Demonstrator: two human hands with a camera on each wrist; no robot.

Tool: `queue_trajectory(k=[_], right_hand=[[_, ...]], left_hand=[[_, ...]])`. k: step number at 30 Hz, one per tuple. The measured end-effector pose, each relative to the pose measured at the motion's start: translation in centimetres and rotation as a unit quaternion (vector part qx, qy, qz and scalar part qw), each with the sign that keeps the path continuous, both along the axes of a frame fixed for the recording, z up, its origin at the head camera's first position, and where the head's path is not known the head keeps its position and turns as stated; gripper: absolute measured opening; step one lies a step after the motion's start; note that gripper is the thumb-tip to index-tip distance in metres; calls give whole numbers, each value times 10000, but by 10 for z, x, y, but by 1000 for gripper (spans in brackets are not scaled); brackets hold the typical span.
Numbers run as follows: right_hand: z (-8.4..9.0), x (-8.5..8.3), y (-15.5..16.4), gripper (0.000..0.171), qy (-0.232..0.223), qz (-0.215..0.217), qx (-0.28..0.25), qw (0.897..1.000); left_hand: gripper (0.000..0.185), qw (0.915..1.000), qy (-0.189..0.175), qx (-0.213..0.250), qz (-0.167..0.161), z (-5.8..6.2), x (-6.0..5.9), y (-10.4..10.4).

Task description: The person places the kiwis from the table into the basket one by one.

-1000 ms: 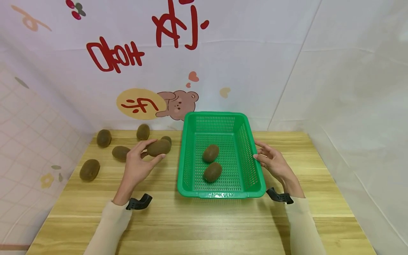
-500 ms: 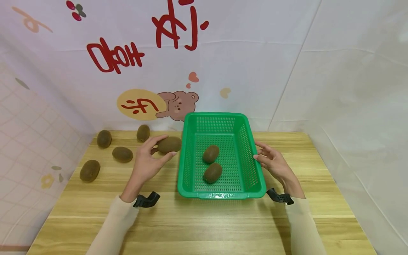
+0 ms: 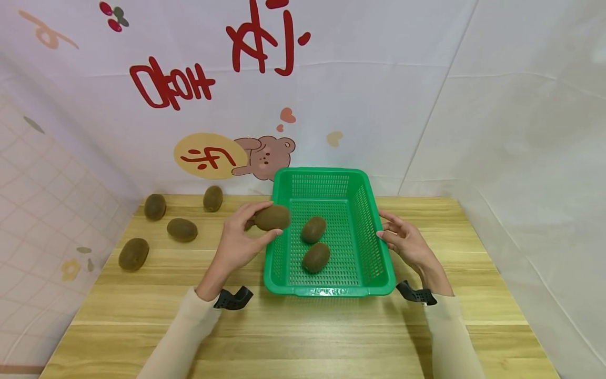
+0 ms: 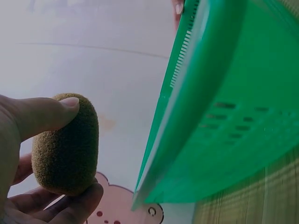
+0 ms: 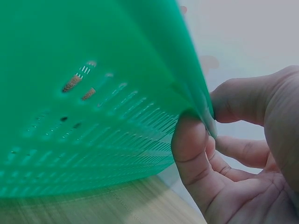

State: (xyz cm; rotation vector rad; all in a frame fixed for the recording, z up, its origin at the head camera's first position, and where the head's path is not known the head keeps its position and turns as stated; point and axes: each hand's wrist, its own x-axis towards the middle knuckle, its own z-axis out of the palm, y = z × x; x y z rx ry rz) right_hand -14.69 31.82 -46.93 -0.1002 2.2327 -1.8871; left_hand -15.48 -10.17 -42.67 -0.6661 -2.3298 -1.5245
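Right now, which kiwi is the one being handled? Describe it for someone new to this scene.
Find the green basket on the wooden table. Over its left rim, the left hand holds a kiwi, the only one off the table and outside the basket floor.

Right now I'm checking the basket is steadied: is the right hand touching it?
Touching. The right wrist view shows the right hand with thumb and a finger against the green basket's rim.

Cream long sleeves (image 3: 182,337), black wrist mounts (image 3: 233,299) on both arms.

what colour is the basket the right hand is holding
Green, a perforated plastic basket; clearest in the head view.
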Motion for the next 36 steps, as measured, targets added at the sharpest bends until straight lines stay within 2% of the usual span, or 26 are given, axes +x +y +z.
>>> queue_trajectory(k=[7, 13, 20, 28, 36], right_hand=[[0, 0, 0, 68, 31, 26, -84, 10000], [0, -1, -1, 68, 29, 55, -166, 9998], [1, -1, -1, 68, 7, 52, -186, 9998], [-1, 0, 0, 67, 61, 3, 172, 9998], [-1, 1, 1, 67, 66, -2, 161, 9998]], left_hand=[[59, 9995, -116, -70, -286, 2, 2, 13], [59, 9989, 15, -200, -425, 1, 2, 20], [54, 9985, 39, -37, -541, -2, 1, 21], [53, 9992, 62, -107, -390, -6, 0, 17], [64, 9986, -3, -518, -60, -10, -5, 7]])
